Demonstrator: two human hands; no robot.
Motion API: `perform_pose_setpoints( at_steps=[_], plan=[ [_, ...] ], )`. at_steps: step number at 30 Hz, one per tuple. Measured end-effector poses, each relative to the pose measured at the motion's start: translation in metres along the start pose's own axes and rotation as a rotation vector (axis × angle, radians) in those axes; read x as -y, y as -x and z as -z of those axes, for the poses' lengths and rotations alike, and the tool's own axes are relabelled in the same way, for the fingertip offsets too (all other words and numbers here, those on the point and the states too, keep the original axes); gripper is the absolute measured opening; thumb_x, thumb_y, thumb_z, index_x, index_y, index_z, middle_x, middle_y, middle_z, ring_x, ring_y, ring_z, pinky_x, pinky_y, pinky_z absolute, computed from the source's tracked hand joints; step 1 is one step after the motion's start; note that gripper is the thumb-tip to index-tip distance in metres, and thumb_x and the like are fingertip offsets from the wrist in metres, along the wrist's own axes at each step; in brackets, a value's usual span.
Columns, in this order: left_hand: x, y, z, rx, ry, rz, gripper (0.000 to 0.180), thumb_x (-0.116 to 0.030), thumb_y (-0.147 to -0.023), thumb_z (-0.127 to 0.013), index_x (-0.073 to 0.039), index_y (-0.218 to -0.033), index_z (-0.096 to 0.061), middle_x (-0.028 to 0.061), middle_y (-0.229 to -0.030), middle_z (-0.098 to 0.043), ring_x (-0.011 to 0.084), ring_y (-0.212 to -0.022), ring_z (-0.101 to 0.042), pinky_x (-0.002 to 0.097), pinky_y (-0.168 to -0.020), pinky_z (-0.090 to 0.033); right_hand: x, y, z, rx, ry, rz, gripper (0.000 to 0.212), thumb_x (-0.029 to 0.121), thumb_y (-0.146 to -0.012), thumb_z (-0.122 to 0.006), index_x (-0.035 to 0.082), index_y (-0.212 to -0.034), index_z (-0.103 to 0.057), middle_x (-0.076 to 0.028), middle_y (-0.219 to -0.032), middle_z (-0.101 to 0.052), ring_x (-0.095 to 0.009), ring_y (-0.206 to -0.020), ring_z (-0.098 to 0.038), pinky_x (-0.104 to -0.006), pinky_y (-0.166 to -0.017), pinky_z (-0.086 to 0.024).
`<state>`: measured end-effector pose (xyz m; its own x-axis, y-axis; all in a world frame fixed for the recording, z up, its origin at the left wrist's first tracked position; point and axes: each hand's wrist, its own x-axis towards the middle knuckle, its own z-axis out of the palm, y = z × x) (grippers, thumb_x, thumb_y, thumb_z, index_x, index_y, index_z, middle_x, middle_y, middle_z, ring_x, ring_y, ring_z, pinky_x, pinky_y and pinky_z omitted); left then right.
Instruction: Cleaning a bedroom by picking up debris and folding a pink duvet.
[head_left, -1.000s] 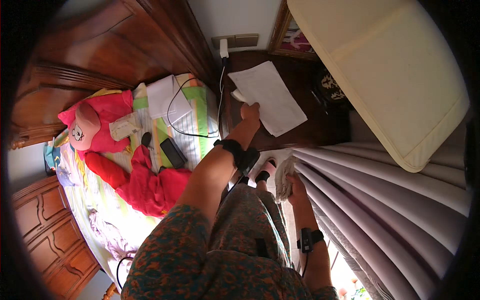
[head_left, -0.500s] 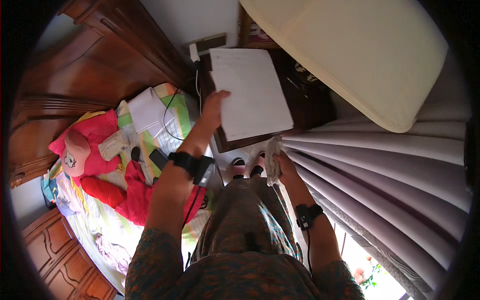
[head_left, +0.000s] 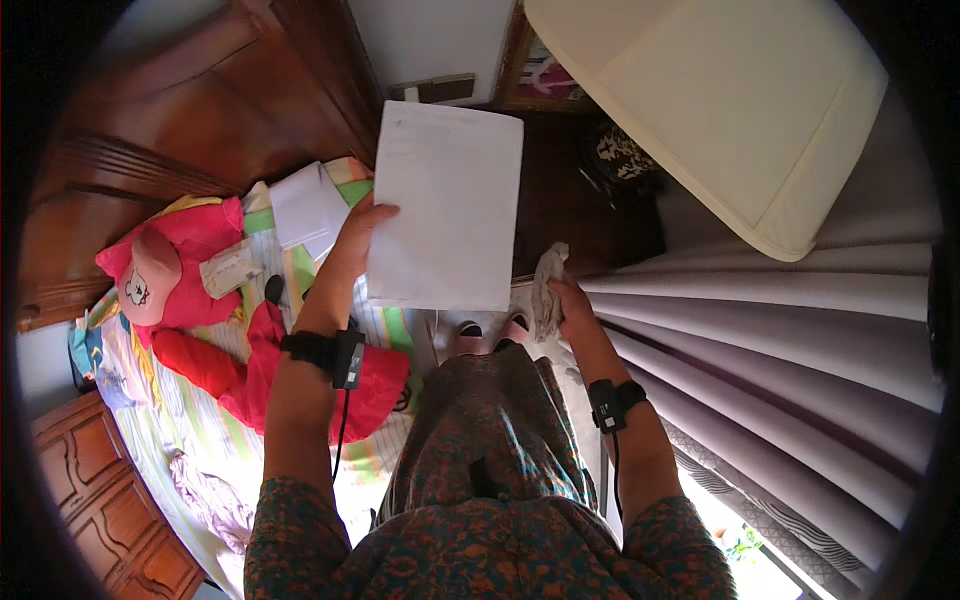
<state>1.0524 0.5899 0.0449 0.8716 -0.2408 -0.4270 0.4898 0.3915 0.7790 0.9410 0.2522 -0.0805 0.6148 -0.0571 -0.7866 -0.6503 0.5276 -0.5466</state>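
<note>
My left hand (head_left: 362, 228) grips the left edge of a stack of white paper (head_left: 450, 205), thumb on top and fingers hidden beneath. The stack is held up in front of the dark wooden nightstand (head_left: 555, 190), covering its left part. On the right, my right hand (head_left: 572, 308) is closed around a crumpled greyish-white cloth (head_left: 547, 292), which hangs between the nightstand and the curtain. On the bed beside my left forearm lies another bundle of white paper (head_left: 303, 212).
A cream lampshade (head_left: 720, 110) juts in from the upper right. A patterned dark object (head_left: 622, 152) rests on the nightstand under it. Grey curtains (head_left: 780, 340) hang at right. The bed at left bears a pink cap (head_left: 152, 275), red clothing (head_left: 370, 395) and a small packet (head_left: 230, 270).
My left hand has lifted the paper stack off the nightstand and moved it leftward, baring the dark top. My right hand still holds the cloth, nearly in place.
</note>
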Motion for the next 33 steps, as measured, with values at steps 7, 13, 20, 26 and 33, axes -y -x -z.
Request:
perform_pose_setpoints(
  at_steps=[7, 13, 20, 26, 33],
  plan=[
    [-0.013, 0.076, 0.103, -0.260, -0.072, -0.086, 0.040, -0.010, -0.072, -0.051, -0.006, -0.112, -0.051, 0.0067, -0.091, -0.059, 0.0196, -0.081, -0.058, 0.0328, -0.072, -0.048, 0.009, 0.019, -0.014, -0.035, 0.080, 0.028, 0.048, 0.010, -0.077, -0.057, 0.007, -0.123, -0.045, -0.009, -0.105, -0.056, -0.024, -0.090, -0.055, -0.0387, -0.075, -0.047],
    [-0.010, 0.152, 0.189, -0.554, -0.284, -0.076, 0.041, -0.014, -0.071, -0.052, -0.004, -0.110, -0.051, 0.0058, -0.089, -0.057, 0.0168, -0.074, -0.056, 0.0305, -0.063, -0.046, 0.017, 0.007, -0.008, 0.020, 0.278, 0.104, 0.042, 0.012, -0.079, -0.055, 0.008, -0.120, -0.047, -0.007, -0.105, -0.056, -0.022, -0.094, -0.055, -0.0361, -0.080, -0.045],
    [0.043, 0.212, 0.305, -0.811, -0.353, -0.197, 0.045, -0.014, -0.072, -0.051, 0.000, -0.115, -0.046, 0.0073, -0.094, -0.055, 0.0173, -0.080, -0.054, 0.0309, -0.069, -0.044, 0.005, -0.022, -0.026, -0.124, 0.357, 0.195, 0.039, 0.013, -0.077, -0.056, 0.006, -0.115, -0.051, -0.010, -0.103, -0.057, -0.023, -0.093, -0.054, -0.0360, -0.079, -0.044],
    [0.061, 0.182, 0.255, -1.566, -1.176, 0.206, 0.054, -0.014, -0.073, -0.056, -0.001, -0.123, -0.041, 0.0161, -0.117, -0.049, 0.0306, -0.107, -0.047, 0.0398, -0.091, -0.038, -0.033, -0.064, -0.033, -0.253, 1.174, 0.337, 0.058, 0.023, -0.076, -0.058, 0.008, -0.129, -0.039, -0.015, -0.120, -0.046, -0.028, -0.106, -0.048, -0.0376, -0.086, -0.041],
    [0.063, 0.110, 0.160, -1.101, -1.443, -0.586, 0.047, -0.005, -0.071, -0.060, -0.007, -0.116, -0.049, 0.0146, -0.120, -0.046, 0.0323, -0.113, -0.041, 0.0394, -0.097, -0.033, -0.005, -0.074, -0.101, -0.202, 0.964, 0.452, 0.052, 0.019, -0.085, -0.052, 0.009, -0.132, -0.035, -0.018, -0.137, -0.026, -0.035, -0.124, -0.031, -0.0407, -0.095, -0.036]
  ],
)
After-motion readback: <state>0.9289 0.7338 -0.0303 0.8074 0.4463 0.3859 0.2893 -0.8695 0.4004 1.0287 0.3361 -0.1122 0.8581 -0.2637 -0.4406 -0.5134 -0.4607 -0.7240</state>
